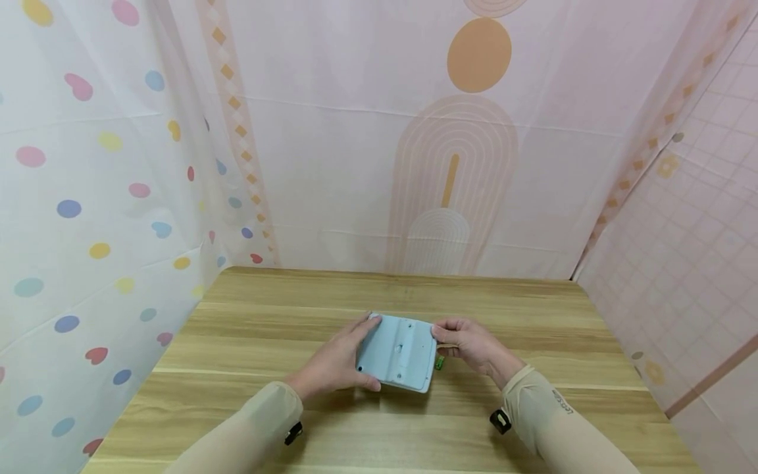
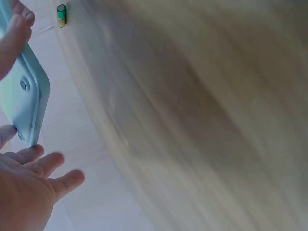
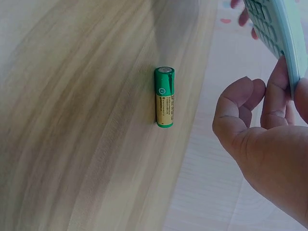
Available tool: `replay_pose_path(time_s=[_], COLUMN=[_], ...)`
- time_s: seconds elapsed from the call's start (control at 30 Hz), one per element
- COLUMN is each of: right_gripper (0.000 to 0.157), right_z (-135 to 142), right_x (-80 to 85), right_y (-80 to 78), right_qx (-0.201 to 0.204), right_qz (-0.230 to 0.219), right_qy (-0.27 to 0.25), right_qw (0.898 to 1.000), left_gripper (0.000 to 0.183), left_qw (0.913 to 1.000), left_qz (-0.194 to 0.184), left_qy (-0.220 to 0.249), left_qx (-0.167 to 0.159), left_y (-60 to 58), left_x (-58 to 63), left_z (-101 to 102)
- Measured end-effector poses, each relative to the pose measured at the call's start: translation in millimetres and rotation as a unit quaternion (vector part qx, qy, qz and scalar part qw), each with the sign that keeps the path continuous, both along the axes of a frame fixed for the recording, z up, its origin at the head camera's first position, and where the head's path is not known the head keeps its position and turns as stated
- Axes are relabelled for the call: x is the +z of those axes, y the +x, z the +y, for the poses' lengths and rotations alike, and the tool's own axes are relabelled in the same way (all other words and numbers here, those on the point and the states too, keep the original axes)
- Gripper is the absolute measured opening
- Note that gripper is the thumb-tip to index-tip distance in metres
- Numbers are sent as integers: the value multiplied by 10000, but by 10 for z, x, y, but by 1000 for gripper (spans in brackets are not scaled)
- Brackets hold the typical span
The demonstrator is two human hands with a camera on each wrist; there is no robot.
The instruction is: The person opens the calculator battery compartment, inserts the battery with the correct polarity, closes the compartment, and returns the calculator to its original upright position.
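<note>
A light blue calculator (image 1: pixel 379 345) is held above the table, its back turned up and its keys (image 3: pixel 264 21) facing down in the right wrist view. Across the back runs a band with a small notch and screws. My left hand (image 1: pixel 333 363) grips the left end, thumb at the near edge and fingers at the far corner. At the right end, my right hand (image 1: pixel 478 347) pinches the edge between thumb and index finger, other fingers curled beneath. Under that hand a green and gold battery (image 3: pixel 164 103) lies on the wood.
The wood-grain table (image 1: pixel 254 329) reaches back to a patterned curtain (image 1: pixel 331 164). A dotted curtain (image 1: pixel 118 263) hangs along the left side and a checked one (image 1: pixel 699 230) along the right.
</note>
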State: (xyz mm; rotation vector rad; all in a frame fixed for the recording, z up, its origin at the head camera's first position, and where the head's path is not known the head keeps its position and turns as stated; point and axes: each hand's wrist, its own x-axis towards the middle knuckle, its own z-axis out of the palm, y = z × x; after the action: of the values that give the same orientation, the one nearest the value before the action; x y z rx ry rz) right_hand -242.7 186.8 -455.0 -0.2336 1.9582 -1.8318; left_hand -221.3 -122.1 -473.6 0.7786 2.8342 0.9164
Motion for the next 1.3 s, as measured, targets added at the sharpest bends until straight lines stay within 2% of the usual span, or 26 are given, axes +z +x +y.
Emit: replay_pose_path(time_s=[0.13,0.27,0.4,0.63,1.0,1.3], right_gripper=[18,21,22,23,37,43], right_z=[-29,-55,-63,-74,-162,-144], right_x=[-17,-34,-44,-68,-116,-113], right_y=[-15,-22,-26,-12,17,18], right_qx=[121,205,223,149,-268,-224], right_qz=[18,20,-22,-7,255,387], right_qy=[36,81,118,346,701,722], right_qw=[9999,9998,9997,9993,9969,9964], left_gripper=[131,133,135,136,133,133], left_qw=[9936,9843,9771,9563,9624,9664], left_qz=[661,968,1275,1992,2008,1826], left_qy=[-709,-1060,-1263,-1764,-1552,-1616], left_qx=[-578,-1024,-1145,-1215,-969,-812], left_y=[-4,5,20,15,-18,-37], left_x=[63,101,109,68,26,10], left_z=[33,86,121,150,148,102])
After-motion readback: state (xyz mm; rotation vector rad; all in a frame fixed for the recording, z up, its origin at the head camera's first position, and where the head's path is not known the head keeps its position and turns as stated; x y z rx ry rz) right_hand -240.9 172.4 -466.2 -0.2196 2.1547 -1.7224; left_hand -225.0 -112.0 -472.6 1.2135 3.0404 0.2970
